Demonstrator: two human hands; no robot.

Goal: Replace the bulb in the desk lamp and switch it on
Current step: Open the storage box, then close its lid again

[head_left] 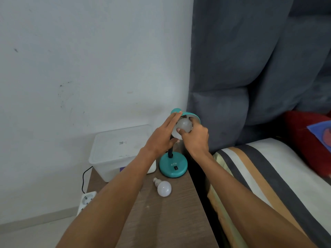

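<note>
A teal desk lamp stands at the back of a brown bedside table point(170, 215), its round base point(173, 167) carrying a black switch point(176, 168). Its shade point(192, 116) tilts toward me with a white bulb point(184, 125) in its mouth. My right hand point(195, 138) grips that bulb with fingers and thumb. My left hand point(163, 136) lies flat against the shade's left side, fingers straight. A second white bulb point(163, 187) rests on its side on the table in front of the base.
A translucent lidded plastic box point(114, 151) sits at the table's back left. A white power strip point(86, 199) and black cable point(84, 178) lie on the floor at left. A grey padded headboard point(250, 68) and striped bed point(259, 176) border the right.
</note>
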